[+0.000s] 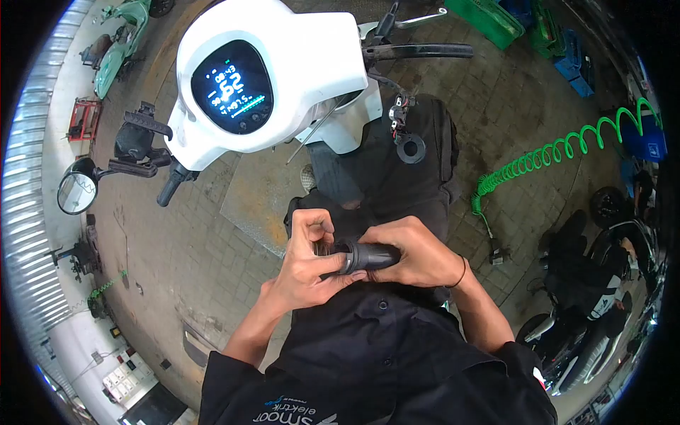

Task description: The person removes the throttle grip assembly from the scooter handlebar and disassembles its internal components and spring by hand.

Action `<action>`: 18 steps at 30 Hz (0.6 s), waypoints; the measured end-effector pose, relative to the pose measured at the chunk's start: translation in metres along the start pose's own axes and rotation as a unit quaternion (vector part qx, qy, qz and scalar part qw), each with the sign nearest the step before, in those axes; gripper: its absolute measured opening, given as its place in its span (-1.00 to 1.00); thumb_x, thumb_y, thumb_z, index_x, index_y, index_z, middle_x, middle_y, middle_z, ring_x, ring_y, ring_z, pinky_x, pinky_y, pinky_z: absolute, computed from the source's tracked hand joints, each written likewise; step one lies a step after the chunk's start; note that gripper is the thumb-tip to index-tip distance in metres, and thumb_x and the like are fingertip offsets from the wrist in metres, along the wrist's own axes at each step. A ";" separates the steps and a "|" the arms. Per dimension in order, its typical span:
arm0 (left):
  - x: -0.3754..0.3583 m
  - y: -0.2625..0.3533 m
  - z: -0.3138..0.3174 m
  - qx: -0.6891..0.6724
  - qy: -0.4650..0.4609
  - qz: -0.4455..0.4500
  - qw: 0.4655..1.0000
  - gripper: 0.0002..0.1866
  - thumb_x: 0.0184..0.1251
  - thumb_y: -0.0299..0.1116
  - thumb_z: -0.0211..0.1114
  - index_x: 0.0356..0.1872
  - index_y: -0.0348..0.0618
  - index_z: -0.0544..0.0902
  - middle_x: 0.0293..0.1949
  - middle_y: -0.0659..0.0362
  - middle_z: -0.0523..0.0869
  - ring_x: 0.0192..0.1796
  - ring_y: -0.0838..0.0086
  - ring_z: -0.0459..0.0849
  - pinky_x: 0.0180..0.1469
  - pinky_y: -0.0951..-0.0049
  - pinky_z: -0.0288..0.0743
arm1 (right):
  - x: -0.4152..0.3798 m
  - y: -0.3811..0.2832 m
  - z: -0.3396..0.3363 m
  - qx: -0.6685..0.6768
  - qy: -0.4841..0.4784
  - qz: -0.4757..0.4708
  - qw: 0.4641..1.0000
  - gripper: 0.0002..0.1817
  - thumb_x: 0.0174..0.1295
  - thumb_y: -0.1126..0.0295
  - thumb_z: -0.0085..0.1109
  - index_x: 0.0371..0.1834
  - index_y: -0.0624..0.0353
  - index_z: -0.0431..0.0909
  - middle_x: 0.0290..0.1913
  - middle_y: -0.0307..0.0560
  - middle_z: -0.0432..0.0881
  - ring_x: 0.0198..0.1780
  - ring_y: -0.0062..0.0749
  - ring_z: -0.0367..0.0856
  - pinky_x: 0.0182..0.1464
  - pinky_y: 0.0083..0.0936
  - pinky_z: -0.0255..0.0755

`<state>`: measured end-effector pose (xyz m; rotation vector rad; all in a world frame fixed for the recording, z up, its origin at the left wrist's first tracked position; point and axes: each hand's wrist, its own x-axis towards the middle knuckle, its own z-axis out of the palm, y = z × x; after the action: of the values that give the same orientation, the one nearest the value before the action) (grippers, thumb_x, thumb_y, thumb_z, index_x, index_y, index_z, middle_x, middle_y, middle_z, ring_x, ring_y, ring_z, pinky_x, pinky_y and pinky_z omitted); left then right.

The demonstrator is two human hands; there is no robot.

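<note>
A black, tube-shaped handlebar grip [368,256] with a collar at its left end lies across my lap between both hands. My right hand [418,251] wraps around its right end. At the collar, my left hand [308,265] has its thumb and fingers closed on the rim; the forefinger is bent above it. In front of me stands a white scooter with a lit display [232,86]. The right handlebar tube [425,51] is bare black. Below it dangles a small switch assembly with wires [400,110], near a black ring [411,149].
A coiled green air hose [559,149] stretches over the paved floor on the right. A parked motorcycle [588,304] stands at lower right. Green crates [489,21] are at the top right. The scooter's mirror [78,193] sticks out at left, near its left grip [170,190].
</note>
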<state>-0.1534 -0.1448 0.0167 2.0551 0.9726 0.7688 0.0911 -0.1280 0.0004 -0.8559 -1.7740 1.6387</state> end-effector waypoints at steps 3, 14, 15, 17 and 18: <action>-0.001 -0.005 0.001 -0.004 -0.010 0.018 1.000 -0.64 -0.02 -0.23 0.84 -0.40 -0.23 0.84 0.06 0.02 0.26 -0.18 0.34 0.44 -0.31 0.43 0.43 | -0.003 0.002 0.001 0.026 -0.025 0.003 0.999 -0.61 0.01 0.45 0.63 -0.10 0.32 0.70 -0.30 0.15 0.74 -0.27 0.00 0.78 -0.17 -0.23 0.57; 0.008 -0.003 -0.001 0.037 -0.042 0.086 0.995 -0.67 0.02 -0.12 0.81 -0.39 -0.06 0.85 0.05 0.01 0.31 -0.15 0.32 0.51 -0.35 0.40 0.45 | -0.009 -0.007 -0.011 0.082 -0.104 0.056 0.990 -0.62 0.15 0.37 0.57 -0.05 0.30 0.65 -0.43 0.08 0.66 -0.35 -0.19 0.76 -0.23 -0.29 0.52; 0.009 -0.003 0.000 0.031 -0.046 0.089 0.994 -0.70 0.03 -0.13 0.81 -0.40 -0.02 0.85 0.04 0.02 0.32 -0.16 0.33 0.53 -0.35 0.41 0.47 | -0.010 -0.006 -0.012 0.087 -0.142 0.070 0.984 -0.63 0.17 0.37 0.55 -0.05 0.30 0.63 -0.46 0.05 0.62 -0.34 -0.23 0.77 -0.23 -0.29 0.51; 0.009 -0.003 0.001 0.012 -0.055 0.097 0.994 -0.71 0.02 -0.16 0.81 -0.40 -0.01 0.85 0.03 0.03 0.31 -0.17 0.34 0.52 -0.36 0.41 0.46 | -0.014 0.002 -0.012 0.108 -0.155 0.042 0.981 -0.66 0.26 0.33 0.50 -0.07 0.30 0.60 -0.50 -0.07 0.59 -0.42 -0.37 0.74 -0.33 -0.37 0.54; 0.009 -0.002 0.002 -0.008 -0.063 0.104 0.993 -0.73 0.01 -0.20 0.81 -0.41 0.00 0.84 0.02 0.04 0.30 -0.19 0.35 0.52 -0.37 0.41 0.45 | -0.017 0.002 -0.010 0.186 -0.186 0.092 0.960 -0.66 0.30 0.30 0.48 -0.05 0.29 0.59 -0.49 -0.13 0.61 -0.46 -0.43 0.72 -0.40 -0.43 0.54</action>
<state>-0.1478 -0.1372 0.0162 2.1863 0.6886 0.7389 0.1099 -0.1349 -0.0008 -0.5767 -1.5686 2.2876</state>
